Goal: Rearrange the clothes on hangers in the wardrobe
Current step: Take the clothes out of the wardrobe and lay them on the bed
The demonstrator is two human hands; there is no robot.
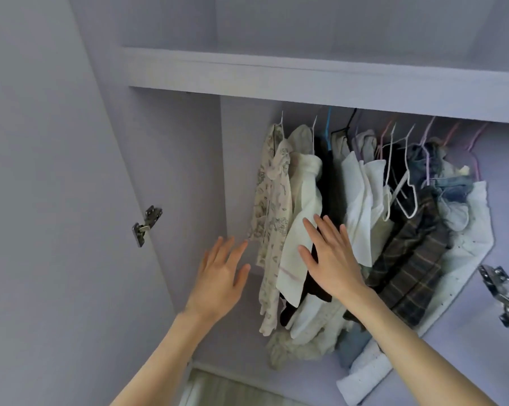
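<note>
Lilac wardrobe [171, 159] holds the clothes [361, 200] on hangers [405, 183], bunched right of its bare left side. The right hand [332, 259], fingers straight, lies against the clothes. The left hand [221, 276] hovers spread, left of them, holding nothing.

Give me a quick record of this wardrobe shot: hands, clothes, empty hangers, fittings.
left hand: open, fingers spread, in front of the bare wardrobe wall, holding nothing
right hand: open, flat over the hanging clothes
leftmost garment: floral shirt
next: white top
further right: plaid garment
empty hangers: white, among the clothes
above: shelf
door hinges: left hinge
</note>
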